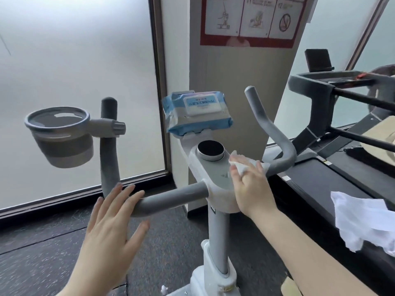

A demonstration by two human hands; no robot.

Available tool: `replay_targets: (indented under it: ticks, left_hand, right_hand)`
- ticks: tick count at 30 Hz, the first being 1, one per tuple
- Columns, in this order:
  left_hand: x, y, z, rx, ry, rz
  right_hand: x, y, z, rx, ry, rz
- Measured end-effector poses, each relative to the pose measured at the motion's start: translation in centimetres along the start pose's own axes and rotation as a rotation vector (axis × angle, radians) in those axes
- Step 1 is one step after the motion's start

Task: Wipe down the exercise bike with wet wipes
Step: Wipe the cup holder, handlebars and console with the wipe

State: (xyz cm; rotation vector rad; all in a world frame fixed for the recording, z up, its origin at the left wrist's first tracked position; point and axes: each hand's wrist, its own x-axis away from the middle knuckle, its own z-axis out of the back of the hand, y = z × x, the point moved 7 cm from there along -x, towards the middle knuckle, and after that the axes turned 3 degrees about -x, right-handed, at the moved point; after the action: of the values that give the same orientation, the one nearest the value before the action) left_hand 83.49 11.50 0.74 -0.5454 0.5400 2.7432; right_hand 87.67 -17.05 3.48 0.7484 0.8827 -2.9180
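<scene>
head view: a person leans over a white and grey exercise bike [215, 221], seen from above the grey padded handlebar [171, 198]. the right hand [253, 189] lies on the bike's white centre console, fingers curled over a crumpled white wet wipe [245, 164] and pressing it to the console surface just right of the round black dial with a silver rim [210, 151]. the wipe pokes out past the fingertips toward the right branch of the handlebar. the left hand [112, 221] is released, fingers spread and straight, fingertips at the left bend of the handlebar; whether the palm touches the bar cannot be told.

a blue and white soft pack of wet wipes with a white flip lid [197, 112] rests on the holder at the far side of the console, its printed label upside down to the camera. the lid appears closed. on the far left, a grey round cup holder [62, 135] is clamped to the left upright grip of the handlebar. the right grip rises and curves away behind the pack.

to the right stands a black treadmill [320, 184] with grey rails, and a loose white crumpled sheet or cloth [363, 218] lies over its near edge, well apart from the hands. behind the bike are frosted glass panels [74, 82] in brown frames and a beige pillar carrying a red-bordered poster with instruction drawings [250, 20]. the floor [42, 253] is dark speckled rubber.
</scene>
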Motion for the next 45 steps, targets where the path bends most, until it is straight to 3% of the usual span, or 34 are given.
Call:
replay_targets:
  ticks: [5, 7, 10, 13, 15, 21, 27, 31, 34, 37, 41, 43, 45]
  left_hand:
    - [0.0, 0.1, 0.1, 0.033, 0.037, 0.012]
    - [-0.1, 0.1, 0.3, 0.044, 0.066, 0.001]
    - [-0.1, 0.2, 0.3, 0.077, 0.109, -0.015]
    - [0.0, 0.2, 0.2, 0.093, 0.120, -0.040]
    - [-0.3, 0.2, 0.4, 0.094, 0.118, -0.079]
    - [-2.0, -0.5, 1.6, 0.205, 0.073, -0.007]
    - [-3.1, -3.2, 1.3, 0.265, 0.096, 0.125]
    - [-2.3, -3.8, 1.2, 0.393, 0.134, 0.182]
    - [-2.2, -4.1, 1.2, 0.401, 0.152, 0.212]
    - [-2.5, -4.3, 1.7, 0.325, 0.133, 0.192]
    - [-2.5, -4.2, 1.9, 0.286, 0.104, 0.208]
    - [-2.4, -4.0, 1.8, 0.284, 0.099, 0.233]
    - [-2.4, -3.8, 1.7, 0.268, 0.079, 0.233]
  right_hand:
    - [5.0, -3.0, -0.5, 0.055, 0.020, 0.328]
    - [3.9, -1.2, 0.3, -0.032, 0.043, 0.248]
    - [1.2, -0.5, 0.3, -0.096, 0.118, -0.041]
    - [2.6, -5.2, -1.6, 0.191, 0.068, 0.114]
    - [4.4, -6.2, -2.1, 0.230, -0.006, 0.234]
    - [1.5, -3.8, -1.6, 0.292, 0.007, -0.009]
    - [6.6, -6.6, -3.8, 0.312, -0.041, 0.247]
    - [6.2, -8.8, -5.7, 0.200, 0.030, 0.149]
    - [7.9, -11.8, -8.6, 0.126, -0.070, 0.273]
    - [8.0, -10.2, -7.5, 0.196, -0.143, 0.391]
    - [4.7, -8.4, -5.1, 0.442, -0.140, 0.241]
    - [1.9, -9.4, -5.9, 0.480, -0.270, 0.244]
    - [-0.7, -9.8, -7.2, 0.497, -0.551, 0.200]
